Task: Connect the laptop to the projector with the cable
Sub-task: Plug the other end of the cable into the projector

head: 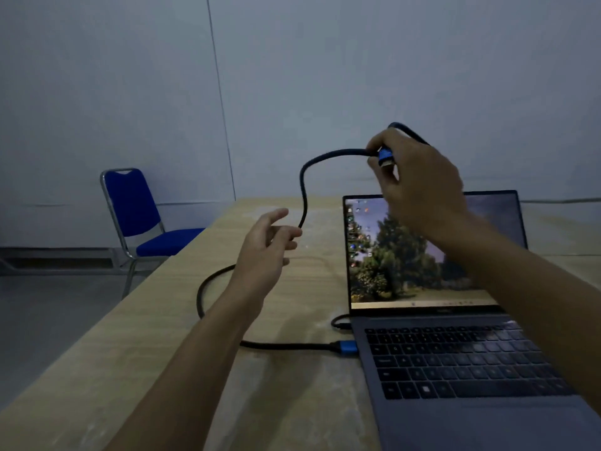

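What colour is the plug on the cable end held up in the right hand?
Blue, with a metal tip; the plug shows best in the head view, pinched by the right hand.

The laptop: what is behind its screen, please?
Behind the laptop screen the table continues to a grey wall. No projector shows; the screen and right hand cover part of the tabletop.

The cable [304, 190] is black with bright blue plug housings [386, 155], the laptop [461, 379] is dark grey with black keys and a green-tree wallpaper under a pale sky, the table [130, 336] is light tan woodgrain, the chair [136, 209] is blue on a silver frame, and the wall [357, 76] is plain grey-blue.
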